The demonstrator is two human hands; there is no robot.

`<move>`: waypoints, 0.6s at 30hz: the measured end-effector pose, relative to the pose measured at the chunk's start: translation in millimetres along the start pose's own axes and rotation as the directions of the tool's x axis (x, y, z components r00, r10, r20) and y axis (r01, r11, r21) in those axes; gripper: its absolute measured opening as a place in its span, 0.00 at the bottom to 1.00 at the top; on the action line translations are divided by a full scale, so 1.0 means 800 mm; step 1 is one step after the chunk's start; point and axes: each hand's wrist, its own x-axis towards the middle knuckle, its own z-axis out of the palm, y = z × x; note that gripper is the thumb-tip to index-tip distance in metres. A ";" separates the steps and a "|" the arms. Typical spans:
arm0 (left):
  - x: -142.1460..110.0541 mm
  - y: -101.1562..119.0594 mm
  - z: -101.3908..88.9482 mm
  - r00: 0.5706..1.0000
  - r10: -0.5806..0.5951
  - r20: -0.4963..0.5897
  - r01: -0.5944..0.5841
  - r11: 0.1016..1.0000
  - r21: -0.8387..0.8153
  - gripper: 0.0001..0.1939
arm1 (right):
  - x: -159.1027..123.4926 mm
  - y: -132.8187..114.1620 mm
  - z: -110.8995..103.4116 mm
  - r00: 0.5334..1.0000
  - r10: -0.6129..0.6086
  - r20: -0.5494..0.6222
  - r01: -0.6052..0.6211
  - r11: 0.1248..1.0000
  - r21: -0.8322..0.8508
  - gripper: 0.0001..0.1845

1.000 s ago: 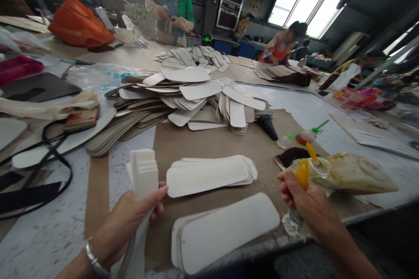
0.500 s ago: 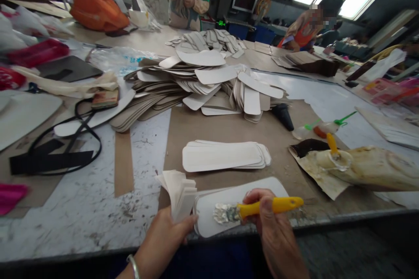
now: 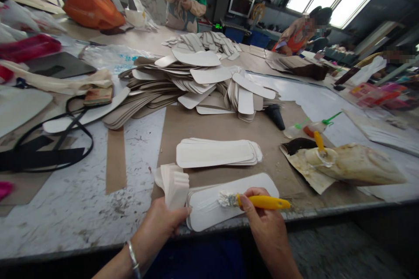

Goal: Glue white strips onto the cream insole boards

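My right hand [image 3: 263, 216] grips a yellow-handled brush [image 3: 268, 202], its bristles loaded with thick white paste and resting on the top white board piece [image 3: 252, 184]. A streak of white paste marks that piece's left half. Several more pieces lie stacked under it, near the table's front edge. My left hand [image 3: 166, 218] is closed around a fanned bundle of cream strips [image 3: 175, 185], its thumb at the left end of the stack. Just beyond lies a second pile of long white pieces [image 3: 214, 153], with a narrower cream strip on the top one.
A large heap of board pieces [image 3: 196, 83] covers the table's middle. At right lie a paste-smeared container [image 3: 356, 163] with a yellow handle in it, two small bottles [image 3: 314, 128] and a black cone [image 3: 275, 117]. Black straps [image 3: 65, 139] lie left. Two people work beyond.
The brush in my right hand has moved right across the top piece, and a white paste streak now shows behind it. The left hand still holds the strips; the view has shifted slightly.
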 end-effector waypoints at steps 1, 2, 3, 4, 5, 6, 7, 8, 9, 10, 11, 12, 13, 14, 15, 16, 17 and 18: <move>0.000 0.000 0.000 1.000 -0.003 -0.003 0.003 1.000 -0.002 0.08 | 0.002 0.005 -0.007 0.998 -0.038 -0.052 0.035 0.997 -0.062 0.13; 0.000 0.000 0.000 1.000 -0.014 -0.011 0.014 1.000 0.002 0.08 | 0.005 0.009 -0.014 0.993 -0.077 -0.094 0.066 0.991 -0.118 0.12; 0.000 0.001 0.000 0.999 -0.032 -0.016 0.032 0.999 0.011 0.09 | 0.007 0.013 -0.021 0.985 -0.114 -0.128 0.092 0.981 -0.169 0.12; 0.000 0.001 -0.001 0.998 -0.052 -0.019 0.052 0.998 0.026 0.09 | 0.009 0.016 -0.028 0.976 -0.151 -0.158 0.115 0.970 -0.216 0.12; 0.000 0.000 -0.001 0.998 -0.064 -0.017 0.065 0.997 0.039 0.10 | 0.011 0.018 -0.035 0.967 -0.182 -0.177 0.132 0.956 -0.261 0.12; 0.001 -0.001 -0.001 0.998 -0.069 -0.012 0.069 0.996 0.048 0.11 | 0.013 0.020 -0.041 0.959 -0.211 -0.191 0.147 0.942 -0.302 0.12; 0.002 -0.003 -0.001 0.998 -0.065 -0.006 0.065 0.996 0.052 0.11 | 0.015 0.021 -0.047 0.949 -0.241 -0.204 0.162 0.925 -0.343 0.12; 0.004 -0.006 -0.001 0.999 -0.053 0.000 0.053 0.997 0.048 0.11 | 0.017 0.022 -0.052 0.937 -0.274 -0.216 0.177 0.906 -0.383 0.12; 0.005 -0.010 -0.001 0.999 -0.041 0.002 0.041 0.999 0.036 0.12 | 0.019 0.023 -0.057 0.924 -0.307 -0.227 0.190 0.886 -0.423 0.13; 0.007 -0.013 -0.001 0.999 -0.037 -0.004 0.037 0.999 0.026 0.12 | 0.021 0.024 -0.061 0.911 -0.339 -0.234 0.204 0.865 -0.459 0.13; 0.009 -0.016 0.000 0.999 -0.040 -0.011 0.040 0.999 0.019 0.12 | 0.023 0.025 -0.064 0.897 -0.373 -0.237 0.221 0.844 -0.489 0.13; 0.010 -0.017 0.000 0.999 -0.047 -0.019 0.047 0.999 0.016 0.13 | 0.025 0.027 -0.067 0.885 -0.402 -0.235 0.238 0.824 -0.514 0.13; 0.011 -0.018 0.001 0.999 -0.050 -0.022 0.050 0.999 0.010 0.12 | 0.027 0.028 -0.069 0.875 -0.426 -0.231 0.252 0.807 -0.534 0.14; 0.011 -0.017 0.001 0.999 -0.049 -0.020 0.049 0.999 0.003 0.12 | 0.029 0.029 -0.071 0.866 -0.445 -0.227 0.263 0.792 -0.550 0.14; 0.010 -0.016 0.001 0.999 -0.044 -0.016 0.044 0.999 -0.006 0.12 | 0.031 0.030 -0.072 0.858 -0.464 -0.221 0.275 0.778 -0.566 0.14; 0.009 -0.014 0.000 0.999 -0.042 -0.011 0.042 0.999 -0.017 0.12 | 0.032 0.030 -0.073 0.849 -0.484 -0.213 0.289 0.762 -0.579 0.14; 0.008 -0.012 0.000 0.999 -0.043 -0.004 0.043 0.999 -0.032 0.12 | 0.033 0.029 -0.075 0.839 -0.503 -0.206 0.303 0.748 -0.590 0.13; 0.007 -0.010 -0.001 0.999 -0.044 0.004 0.045 0.998 -0.046 0.12 | 0.033 0.028 -0.077 0.831 -0.519 -0.200 0.314 0.735 -0.601 0.13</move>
